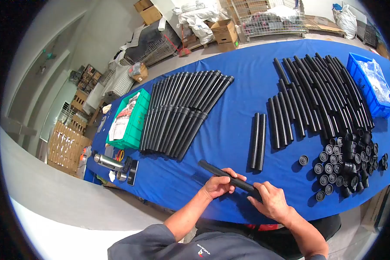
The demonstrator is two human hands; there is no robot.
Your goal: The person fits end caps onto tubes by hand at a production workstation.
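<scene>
A black tube (pixel 213 168) is held at a slant above the blue cloth near the table's front edge. My left hand (pixel 219 185) grips it around the middle, thumb on top. My right hand (pixel 269 200) is wrapped round its lower right end, and that end is hidden by the fingers. Just beyond my hands, two black tubes (pixel 258 141) lie side by side on the cloth. To the right lies a spread of many black ribbed caps (pixel 329 169), with one cap (pixel 303 160) apart from the others.
Rows of black tubes with collars (pixel 177 110) lie at left beside a green crate (pixel 138 125) holding papers. More plain tubes (pixel 316 91) lie at right, near a blue bin (pixel 368 86) with plastic bags. A metal flask (pixel 108 162) lies at the left edge.
</scene>
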